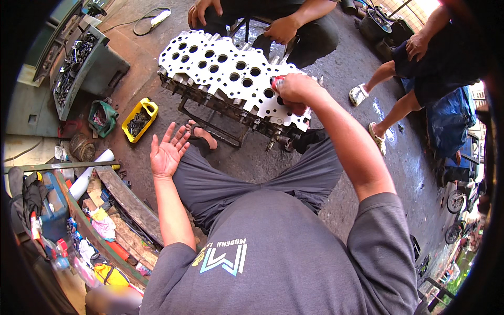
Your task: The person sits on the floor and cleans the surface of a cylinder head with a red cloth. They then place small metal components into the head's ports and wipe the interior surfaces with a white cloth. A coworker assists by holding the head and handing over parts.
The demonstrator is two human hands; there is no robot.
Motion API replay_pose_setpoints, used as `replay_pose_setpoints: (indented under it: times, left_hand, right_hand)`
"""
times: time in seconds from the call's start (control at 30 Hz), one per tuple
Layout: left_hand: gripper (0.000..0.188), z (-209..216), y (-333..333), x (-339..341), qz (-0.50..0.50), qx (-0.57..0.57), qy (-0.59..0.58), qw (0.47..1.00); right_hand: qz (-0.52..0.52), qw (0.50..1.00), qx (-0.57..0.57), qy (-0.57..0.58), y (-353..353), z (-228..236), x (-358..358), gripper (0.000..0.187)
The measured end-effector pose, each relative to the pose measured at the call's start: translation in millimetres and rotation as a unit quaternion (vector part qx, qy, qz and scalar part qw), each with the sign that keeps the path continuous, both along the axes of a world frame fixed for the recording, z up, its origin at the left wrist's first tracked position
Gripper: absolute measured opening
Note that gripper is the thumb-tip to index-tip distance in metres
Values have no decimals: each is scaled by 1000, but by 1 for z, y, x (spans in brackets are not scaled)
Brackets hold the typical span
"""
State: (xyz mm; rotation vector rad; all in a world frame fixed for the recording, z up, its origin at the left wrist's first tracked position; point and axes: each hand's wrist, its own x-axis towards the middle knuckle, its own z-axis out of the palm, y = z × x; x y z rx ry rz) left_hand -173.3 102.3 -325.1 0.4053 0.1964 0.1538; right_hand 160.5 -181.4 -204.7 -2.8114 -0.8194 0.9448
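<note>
A cylinder head [226, 71], long and with a bright flat face full of round holes, rests on a dark metal frame stand [231, 137] in front of me. My right hand [297, 90] is closed around a small red object [276, 82] at the face's right part, beside a round hole. The fingers cover most of that object, so its kind is not clear. My left hand [170, 152] is raised over my left thigh, palm up with fingers spread. It holds nothing and is apart from the cylinder head.
Across the cylinder head sits a co-worker, one hand [282, 30] on a knee. Another person stands at right. At left are a yellow cut-open jug [140, 119] of metal parts, a green container [103, 118], a parts-filled metal tray [76, 65], and wood planks [128, 198].
</note>
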Motion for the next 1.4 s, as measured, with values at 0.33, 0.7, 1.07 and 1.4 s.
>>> replay_pose_setpoints:
  times: [0.33, 0.7, 1.07, 1.4]
  left_hand:
    - [71, -2, -1, 0, -5, -2, -5, 1000]
    - [72, -1, -2, 1, -5, -6, -6, 1000]
    - [73, -1, 1, -1, 2, -18, -7, 1000]
    - [73, -1, 2, 1, -10, -25, -20, 999]
  right_hand:
    - [271, 935, 141, -178, -58, 25, -15, 27]
    - [204, 977, -56, -12, 8, -16, -11, 20]
    - [355, 880, 75, -306, -3, 13, 7, 22]
    - [167, 983, 5, -81, 40, -7, 14, 30]
